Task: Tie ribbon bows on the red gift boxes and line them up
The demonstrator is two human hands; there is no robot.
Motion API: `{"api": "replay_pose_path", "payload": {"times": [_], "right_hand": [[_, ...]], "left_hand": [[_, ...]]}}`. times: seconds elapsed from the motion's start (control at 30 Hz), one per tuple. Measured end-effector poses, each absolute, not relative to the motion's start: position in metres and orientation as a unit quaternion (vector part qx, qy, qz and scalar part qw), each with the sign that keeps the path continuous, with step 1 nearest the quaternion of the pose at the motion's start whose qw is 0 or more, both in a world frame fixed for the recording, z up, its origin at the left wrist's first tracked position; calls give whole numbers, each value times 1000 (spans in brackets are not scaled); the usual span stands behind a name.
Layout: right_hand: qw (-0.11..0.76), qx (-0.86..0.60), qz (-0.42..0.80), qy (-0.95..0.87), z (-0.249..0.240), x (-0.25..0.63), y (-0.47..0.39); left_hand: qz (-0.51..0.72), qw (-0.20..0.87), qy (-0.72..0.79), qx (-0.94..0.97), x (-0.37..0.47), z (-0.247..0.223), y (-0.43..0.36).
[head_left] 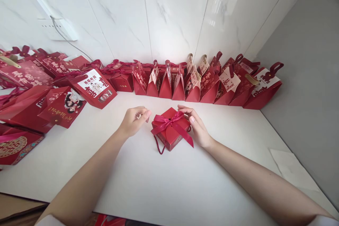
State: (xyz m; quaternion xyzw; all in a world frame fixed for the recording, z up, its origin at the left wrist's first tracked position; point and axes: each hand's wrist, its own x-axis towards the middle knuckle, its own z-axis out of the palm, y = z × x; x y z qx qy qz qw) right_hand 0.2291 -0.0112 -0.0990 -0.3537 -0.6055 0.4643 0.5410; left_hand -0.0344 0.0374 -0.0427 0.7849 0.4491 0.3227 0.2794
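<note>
A small red gift box (169, 137) sits on the white table (159, 187), with a pink-red ribbon bow (171, 123) tied across its top. A dark red twisted cord hangs in a loop from its front left side. My left hand (134, 120) is raised to the left of the box, apart from it, fingers curled and thumb near the index finger; whether anything is between them is too small to tell. My right hand (196, 125) is at the box's right side, its fingers bent loosely and apart near the bow's end.
A row of red triangular gift boxes (178, 91) stands along the marbled wall. More red boxes (66, 106) crowd the left side. A grey wall (304, 77) borders the right. A cable (69, 40) runs down from a wall socket. Pale paper (291, 169) lies at right.
</note>
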Motion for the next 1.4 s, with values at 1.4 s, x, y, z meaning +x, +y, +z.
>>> {"api": "replay_pose_path", "payload": {"times": [1.4], "right_hand": [[487, -350, 539, -592, -59, 239, -8]], "left_hand": [[161, 523, 430, 718, -8, -26, 15]]}}
